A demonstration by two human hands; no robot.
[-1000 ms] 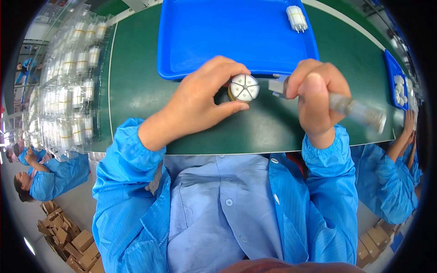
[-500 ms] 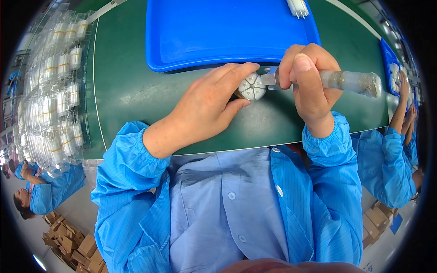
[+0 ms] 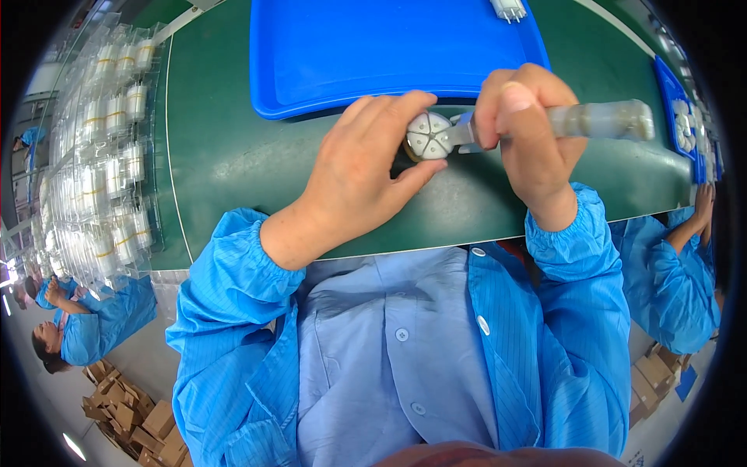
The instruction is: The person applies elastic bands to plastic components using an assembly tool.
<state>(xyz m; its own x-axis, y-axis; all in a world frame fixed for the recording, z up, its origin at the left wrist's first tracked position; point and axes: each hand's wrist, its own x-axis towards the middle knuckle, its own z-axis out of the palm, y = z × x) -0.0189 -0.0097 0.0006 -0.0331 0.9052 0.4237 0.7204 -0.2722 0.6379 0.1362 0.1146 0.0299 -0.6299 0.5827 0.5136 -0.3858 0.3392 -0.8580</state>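
My left hand (image 3: 350,175) curls its fingers and thumb around a round white piece (image 3: 429,136) with wedge-shaped segments, each with a small hole or dot on top. My right hand (image 3: 533,128) is closed on a flat-bladed tool (image 3: 603,121) with a thick translucent handle, which points right. The tool's flat metal tip lies against the right side of the round piece's top. Next to the blade, by my right fingertips, a small blue and silvery part (image 3: 464,124) shows, mostly hidden.
Beyond my hands lies a blue tray (image 3: 268,105), with a white cylinder with metal pins (image 3: 509,9) at its far right. Clear packs of white cylinders (image 3: 93,187) are stacked at the left on the green table (image 3: 206,156). Co-workers sit either side; cardboard boxes (image 3: 128,409) lie on the floor.
Both hands and the round piece have moved slightly in the picture. The tool's tip now reaches a little farther over the piece's top, and its handle is tilted slightly differently.
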